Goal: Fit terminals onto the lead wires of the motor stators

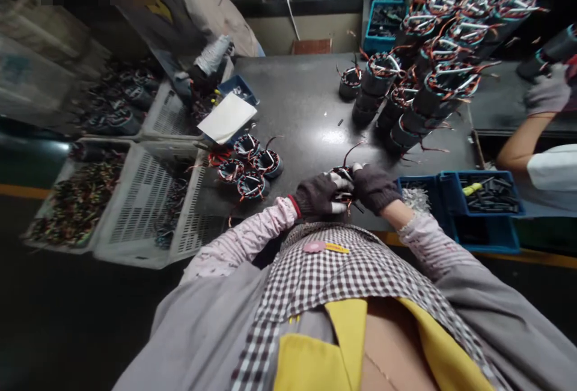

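Four wired cylinders (251, 186) at table's (297, 102) left, one white sheet (228, 116), three blue bins (508, 233) lower right

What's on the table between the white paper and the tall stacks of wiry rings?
The head view shows dark tabletop, a small black piece, a tiny pale speck and, beside the stacks, one short wiry ring.

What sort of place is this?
Looks like a factory assembly shop, possibly for motor parts: stacked dark cylinders with wire ends on the bench, a blue bin of small dark pieces, and a co-worker's gloved hand on a similar cylinder.
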### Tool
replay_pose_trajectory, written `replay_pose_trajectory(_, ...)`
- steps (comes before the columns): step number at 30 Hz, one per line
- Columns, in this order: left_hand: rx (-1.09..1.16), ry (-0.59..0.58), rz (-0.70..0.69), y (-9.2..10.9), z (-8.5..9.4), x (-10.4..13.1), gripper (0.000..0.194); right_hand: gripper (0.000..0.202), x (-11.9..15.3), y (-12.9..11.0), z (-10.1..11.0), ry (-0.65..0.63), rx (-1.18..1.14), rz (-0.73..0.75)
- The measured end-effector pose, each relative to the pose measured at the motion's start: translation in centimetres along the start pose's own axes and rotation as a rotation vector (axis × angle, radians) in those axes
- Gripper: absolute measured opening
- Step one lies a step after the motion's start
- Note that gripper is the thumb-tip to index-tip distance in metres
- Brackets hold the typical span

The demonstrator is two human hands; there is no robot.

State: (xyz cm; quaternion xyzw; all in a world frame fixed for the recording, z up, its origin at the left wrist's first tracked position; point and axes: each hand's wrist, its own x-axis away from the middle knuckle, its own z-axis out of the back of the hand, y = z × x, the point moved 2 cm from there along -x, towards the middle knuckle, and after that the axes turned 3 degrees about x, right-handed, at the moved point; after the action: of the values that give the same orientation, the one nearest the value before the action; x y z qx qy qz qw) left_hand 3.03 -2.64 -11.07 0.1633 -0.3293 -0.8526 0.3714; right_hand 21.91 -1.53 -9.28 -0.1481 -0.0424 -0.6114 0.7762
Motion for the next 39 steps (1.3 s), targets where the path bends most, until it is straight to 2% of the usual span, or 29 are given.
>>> replay_pose_trajectory(1,-0.070,-0.059,-0.026,0.2,-0.1,-0.1,0.051,0.040,-0.4,-0.8,0.2,-0.061,0.089,0.005)
replay_pose_trajectory(3,-0.187,-0.079,0.001,0.2,-0.5,-0.9,0.048,0.036,-1.1,-1.3,0.3,-0.111,0.175,0.029)
replay_pose_trajectory(6,-0.241,-0.047,0.113,-0.1,-1.6,-2.3,0.034,0.034,-1.2,0.2,0.1,-0.085,0.166,0.051)
replay_pose_trajectory(9,-0.221,-0.024,0.148,-0.1,-2.3,-2.7,0.028,0.039,-0.4,1.8,-0.3,0.001,0.067,0.063)
replay_pose_trajectory(11,-0.222,-0.018,0.117,-0.1,-2.5,-2.1,0.028,0.042,0.1,1.5,-0.4,0.089,0.016,0.042)
replay_pose_trajectory(13,-0.227,0.005,0.066,-0.2,-2.3,-1.2,0.032,0.042,0.1,0.1,-0.2,0.143,0.032,0.014)
replay_pose_trajectory(16,-0.222,0.021,-0.030,-0.8,-1.8,0.3,0.033,0.040,-0.7,-2.8,0.5,0.077,0.139,-0.038)
replay_pose_trajectory(19,-0.249,-0.010,-0.098,-1.6,-1.7,1.1,0.031,0.041,-1.4,-4.1,1.1,0.014,0.205,-0.113)
replay_pose_trajectory(25,-0.329,0.010,-0.041,-1.9,-1.6,1.8,0.029,0.040,-0.7,-2.7,0.5,0.071,0.155,-0.082)
replay_pose_trajectory(29,-0.347,0.015,-0.015,-1.5,-1.0,2.1,0.033,0.041,-0.7,-2.9,0.3,0.033,0.227,-0.089)
replay_pose_trajectory(32,-0.354,-0.017,-0.010,-1.2,-1.0,1.9,0.032,0.039,-1.3,-2.7,0.4,0.023,0.239,-0.011)
replay_pose_trajectory(34,-0.388,-0.055,0.014,-1.0,-1.0,1.7,0.033,0.036,-1.8,-1.5,0.3,0.033,0.147,0.049)
replay_pose_trajectory(36,-0.433,-0.084,0.036,-0.7,-0.8,1.6,0.035,0.029,-2.4,0.3,-0.1,0.039,-0.066,0.114)
replay_pose_trajectory(39,-0.499,-0.173,0.070,0.1,-0.2,1.5,0.036,0.036,-3.2,2.8,-1.1,0.086,-0.650,0.182)
